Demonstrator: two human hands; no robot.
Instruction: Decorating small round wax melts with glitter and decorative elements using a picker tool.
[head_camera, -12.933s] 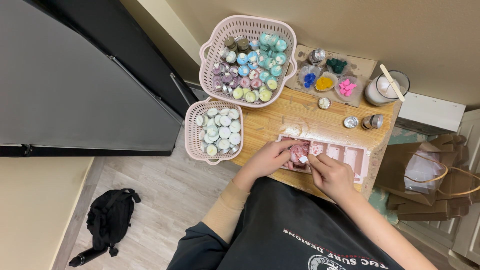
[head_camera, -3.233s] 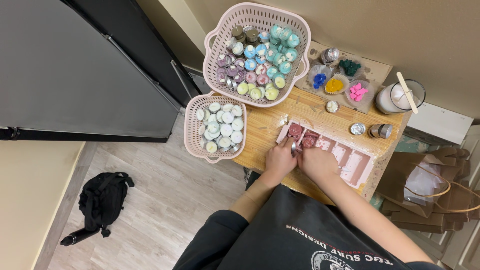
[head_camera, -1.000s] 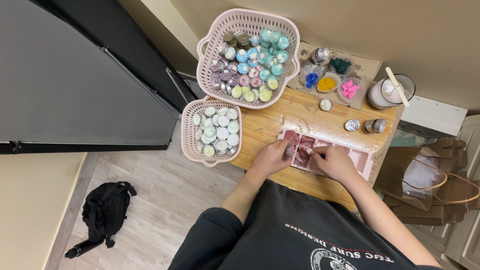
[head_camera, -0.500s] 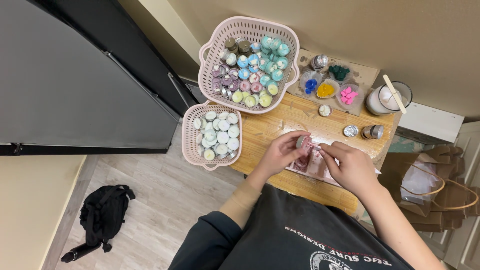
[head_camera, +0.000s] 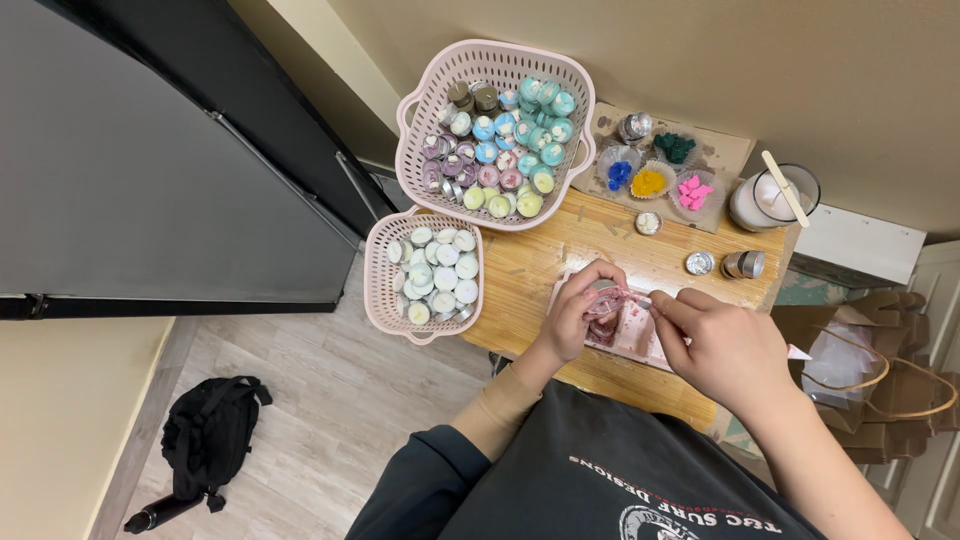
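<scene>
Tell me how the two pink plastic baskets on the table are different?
The big pink plastic basket holds small round candles in many colours: blue, teal, pink, purple, yellow. The small pink plastic basket holds only pale whitish ones and hangs partly off the wooden table. Both are slotted, with rounded corners.

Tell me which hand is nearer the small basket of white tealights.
Left. The left hand is over the pink mould, just right of the small basket in the picture. The right hand sits beyond it, further from the basket.
</scene>
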